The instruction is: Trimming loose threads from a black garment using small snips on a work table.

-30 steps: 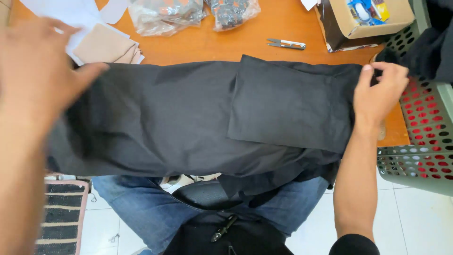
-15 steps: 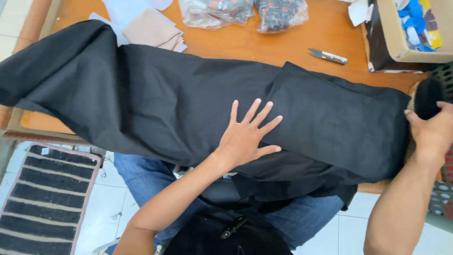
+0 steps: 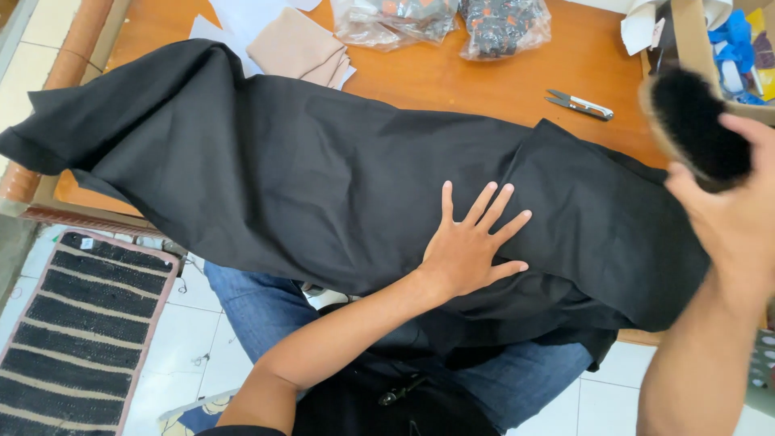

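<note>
Our left hand (image 3: 468,254) lies flat, fingers spread, on the black cloth (image 3: 307,186) draped across the worktop (image 3: 484,81); our right hand (image 3: 739,218) grips a brush (image 3: 694,125) above its right end. We judge brushing not yet begun. Snips (image 3: 580,104) lie beyond.

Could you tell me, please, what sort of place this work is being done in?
Probably a small garment workshop. A black garment lies spread over an orange wooden table, thread snips and folded beige fabric lie nearby, and the right hand holds a brush.
</note>
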